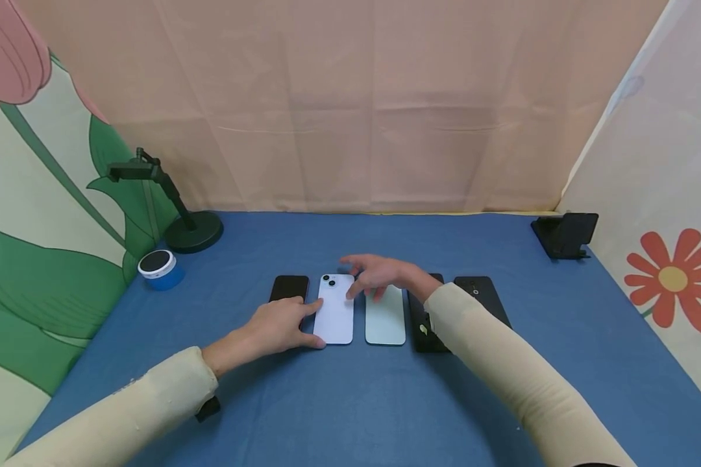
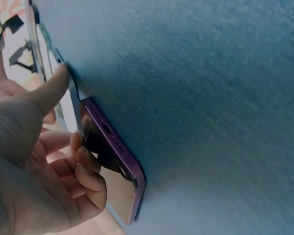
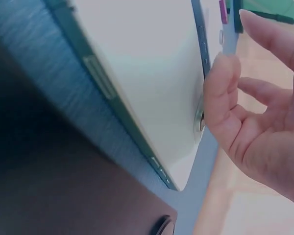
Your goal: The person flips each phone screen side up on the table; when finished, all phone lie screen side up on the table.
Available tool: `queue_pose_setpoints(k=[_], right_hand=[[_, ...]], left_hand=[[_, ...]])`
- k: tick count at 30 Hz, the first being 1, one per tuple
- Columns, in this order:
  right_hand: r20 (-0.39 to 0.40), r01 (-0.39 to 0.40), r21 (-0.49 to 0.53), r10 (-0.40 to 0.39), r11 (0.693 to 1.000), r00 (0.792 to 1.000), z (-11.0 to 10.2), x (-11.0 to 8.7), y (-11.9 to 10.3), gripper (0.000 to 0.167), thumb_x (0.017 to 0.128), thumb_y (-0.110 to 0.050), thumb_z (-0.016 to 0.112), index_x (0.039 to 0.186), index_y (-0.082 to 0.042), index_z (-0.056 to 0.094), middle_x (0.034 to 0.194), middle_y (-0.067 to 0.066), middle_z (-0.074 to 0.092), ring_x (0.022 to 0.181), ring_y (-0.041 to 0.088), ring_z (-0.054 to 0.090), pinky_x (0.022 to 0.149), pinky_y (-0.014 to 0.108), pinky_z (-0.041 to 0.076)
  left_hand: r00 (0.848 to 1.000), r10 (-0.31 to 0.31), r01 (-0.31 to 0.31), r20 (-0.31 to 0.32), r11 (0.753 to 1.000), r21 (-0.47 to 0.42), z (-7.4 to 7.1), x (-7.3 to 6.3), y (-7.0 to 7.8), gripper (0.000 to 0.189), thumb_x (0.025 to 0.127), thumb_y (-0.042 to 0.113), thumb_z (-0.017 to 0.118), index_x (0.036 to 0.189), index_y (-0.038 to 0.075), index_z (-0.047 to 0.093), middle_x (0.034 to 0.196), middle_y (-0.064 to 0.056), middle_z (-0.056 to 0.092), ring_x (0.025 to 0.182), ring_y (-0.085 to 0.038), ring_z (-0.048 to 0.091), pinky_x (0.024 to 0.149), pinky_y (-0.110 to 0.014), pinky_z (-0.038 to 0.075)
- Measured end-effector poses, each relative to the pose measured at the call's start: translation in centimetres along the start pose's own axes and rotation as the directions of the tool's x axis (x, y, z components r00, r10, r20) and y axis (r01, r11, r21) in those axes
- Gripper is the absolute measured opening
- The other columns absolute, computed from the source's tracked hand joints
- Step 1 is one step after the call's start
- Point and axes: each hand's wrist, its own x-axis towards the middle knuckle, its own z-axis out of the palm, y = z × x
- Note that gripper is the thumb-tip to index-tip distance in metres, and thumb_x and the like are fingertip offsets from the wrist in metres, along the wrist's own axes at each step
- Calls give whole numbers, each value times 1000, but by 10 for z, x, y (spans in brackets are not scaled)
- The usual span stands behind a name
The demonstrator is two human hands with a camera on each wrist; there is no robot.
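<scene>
A lavender smartphone (image 1: pixel 334 318) lies back up on the table. My left hand (image 1: pixel 280 322) is at its left side, index finger on the long edge and thumb (image 2: pixel 56 90) at the lower corner, the other fingers curled beside it. Partly under that hand is a face-up phone (image 1: pixel 289 287) with a purple frame (image 2: pixel 115 142). From the right, my right hand (image 1: pixel 376 272) reaches over a pale green phone (image 1: pixel 385 321), one bent finger (image 3: pixel 220 78) by the lavender phone's right edge. Nothing is in the right hand's grasp.
Right of the pale green phone lie two black phones, one partly under the right forearm (image 1: pixel 429 340), the other (image 1: pixel 481 295) farther right. A black stand (image 1: pixel 194 231) and a blue-and-white jar (image 1: pixel 162 271) are at the left; a black phone holder (image 1: pixel 565 235) is at back right.
</scene>
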Motion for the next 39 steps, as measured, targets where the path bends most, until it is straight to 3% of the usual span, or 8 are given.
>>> queue_pose_setpoints(k=[7,15,22,39], right_hand=[[7,-18,70,17,997,1000,-7,6,0,76,90,-22,73,156,-20,35,104,9,56,63,18,47,57,29,46],[2,0,129,0,992,1000,-12,8,4,62,91,-19,72,148,-17,47,67,3,43,55,18,36,55,30,34],[1,15,143,-15,990,1000,-11,6,7,61,91,-17,73,146,-19,49,74,3,45,54,18,36,55,30,33],[-51,26,279,-12,960,999,6,-4,13,65,91,-18,73,150,-18,44,69,4,45,54,17,33,54,32,30]], left_hand=[[1000,10,-10,-3,1000,13,-4,1,1,87,75,60,80,149,22,51,87,-5,59,65,-16,47,52,-28,32],[1000,10,-10,12,1000,19,-5,2,0,86,78,60,78,150,24,48,91,-6,60,66,-17,47,52,-30,32],[1000,30,-30,4,999,12,-3,0,-3,86,78,62,76,151,27,47,87,-3,56,64,-16,46,52,-29,32],[998,28,-29,57,1000,12,-2,1,-5,86,78,62,77,151,30,45,87,-3,54,66,-16,47,54,-30,33]])
